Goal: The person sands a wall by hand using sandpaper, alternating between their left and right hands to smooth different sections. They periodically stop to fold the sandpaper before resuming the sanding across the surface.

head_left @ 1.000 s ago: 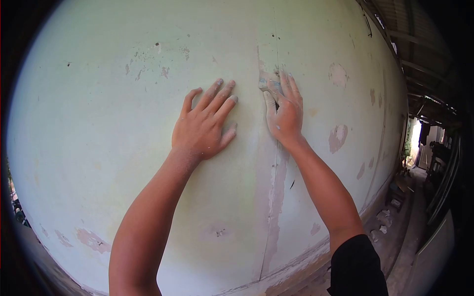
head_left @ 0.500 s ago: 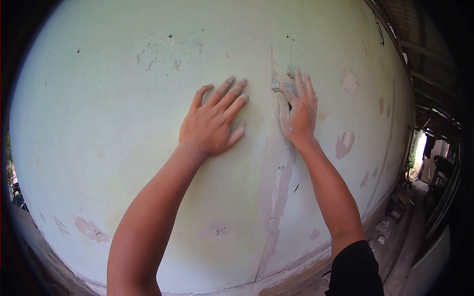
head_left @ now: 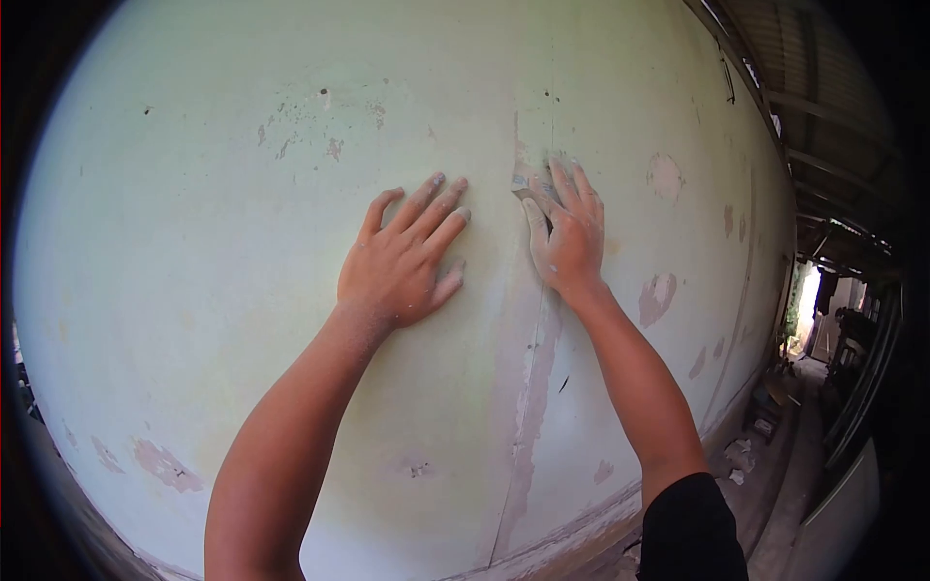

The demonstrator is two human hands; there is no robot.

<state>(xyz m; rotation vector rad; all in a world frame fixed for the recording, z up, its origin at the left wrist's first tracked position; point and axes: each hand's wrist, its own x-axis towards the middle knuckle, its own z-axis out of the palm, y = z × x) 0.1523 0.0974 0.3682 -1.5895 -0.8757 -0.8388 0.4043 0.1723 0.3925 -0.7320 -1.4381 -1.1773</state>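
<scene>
A pale green painted wall [head_left: 242,213] fills most of the view. My left hand [head_left: 397,261] lies flat on it, fingers spread, holding nothing. To its right, my right hand [head_left: 570,228] presses a folded grey sheet with blue lettering, which looks like sandpaper [head_left: 521,184], against the wall beside a vertical seam [head_left: 532,346]. The thumb sits at the sheet's lower edge and the fingers cover most of it. Pale dust coats the fingers of both hands.
Bare patches [head_left: 658,298] and small holes [head_left: 324,92] mark the wall. Rubble [head_left: 738,455] lies along its foot at the right. A narrow passage [head_left: 799,416] runs back there under a corrugated roof [head_left: 823,58].
The view has shifted, so the wall and hands appear lower and further left. My right fingers have moved slightly left over the sheet, hiding more lettering. My left hand keeps its place on the wall.
</scene>
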